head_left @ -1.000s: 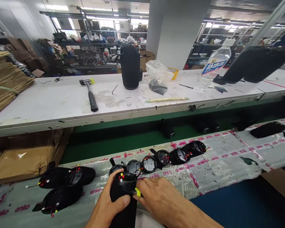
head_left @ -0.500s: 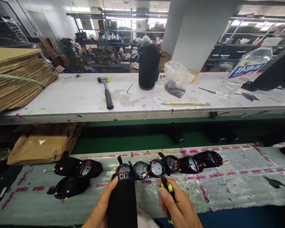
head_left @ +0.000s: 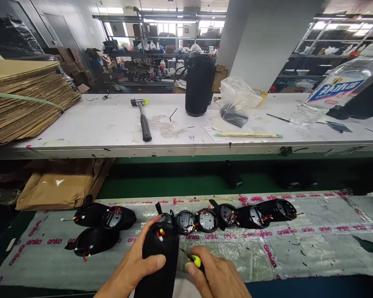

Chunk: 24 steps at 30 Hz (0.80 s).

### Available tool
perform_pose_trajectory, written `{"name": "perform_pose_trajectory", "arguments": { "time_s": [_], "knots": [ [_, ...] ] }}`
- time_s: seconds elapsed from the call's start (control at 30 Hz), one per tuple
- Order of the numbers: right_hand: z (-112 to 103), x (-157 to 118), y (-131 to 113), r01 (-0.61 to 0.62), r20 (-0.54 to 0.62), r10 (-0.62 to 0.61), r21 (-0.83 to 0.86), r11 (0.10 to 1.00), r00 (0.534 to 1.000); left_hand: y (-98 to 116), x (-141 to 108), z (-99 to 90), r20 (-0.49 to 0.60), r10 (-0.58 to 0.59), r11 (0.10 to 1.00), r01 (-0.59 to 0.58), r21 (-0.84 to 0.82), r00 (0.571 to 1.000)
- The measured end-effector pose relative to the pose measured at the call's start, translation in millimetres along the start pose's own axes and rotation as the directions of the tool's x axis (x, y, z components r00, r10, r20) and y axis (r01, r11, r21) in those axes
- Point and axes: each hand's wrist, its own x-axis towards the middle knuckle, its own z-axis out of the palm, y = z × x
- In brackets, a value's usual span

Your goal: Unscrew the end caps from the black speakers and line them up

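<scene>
My left hand (head_left: 133,258) grips a black cylindrical housing (head_left: 158,271) from its left side, thumb across the front. Small red, yellow and white wire connectors (head_left: 161,234) show at its upper end. My right hand (head_left: 216,271) is closed around a tool with a yellow-and-black handle (head_left: 195,260). Its thin dark tip points at the housing's right side; whether it touches cannot be made out. Behind my hands, several similar black housings (head_left: 207,220) lie in a row with round open ends and coloured wires. More housings (head_left: 95,241) lie to the left.
Plastic sheeting with pink print (head_left: 313,244) covers the work surface. A raised white shelf (head_left: 112,124) behind carries a hammer (head_left: 145,126), a black cylinder (head_left: 199,85), a plastic bag (head_left: 236,99), a bottle (head_left: 335,91) and stacked cardboard (head_left: 25,99). Brown paper packaging (head_left: 59,182) lies below it.
The housing has turned in my left hand, so coloured connectors now show at its upper end. My right hand has moved left with the tool, its tip now pointing toward the housing.
</scene>
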Motion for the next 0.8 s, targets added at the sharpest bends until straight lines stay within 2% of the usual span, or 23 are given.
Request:
{"name": "perform_pose_trajectory", "arguments": {
  "time_s": [0.07, 0.17, 0.53, 0.67, 0.8],
  "knots": [
    [-5, 9, -4, 0.074, 0.028, -0.071, -0.099, 0.992, 0.997, 2, 1, 1.4, 0.032, 0.023, 0.995, -0.026, 0.098, 0.999],
    [-6, 15, -8, 0.128, 0.041, -0.123, -0.19, 0.973, 0.992, 3, 3, 2.7, 0.031, 0.039, 0.988, -0.043, 0.146, 0.999],
    [5, 17, -17, 0.172, 0.118, -0.14, -0.331, 0.928, 0.983, -5, 0, -1.8, -0.014, 0.064, 0.988, -0.061, 0.144, 0.998],
    [4, 18, -17, 0.21, 0.113, -0.18, -0.404, 0.89, 0.977, -5, 0, -0.2, -0.056, 0.079, 0.984, -0.069, 0.166, 0.995],
    [11, 18, -13, 0.201, 0.053, -0.199, -0.459, 0.866, 0.979, -3, 2, 1.2, -0.036, 0.064, 0.987, -0.058, 0.147, 0.997]
  ]
}}
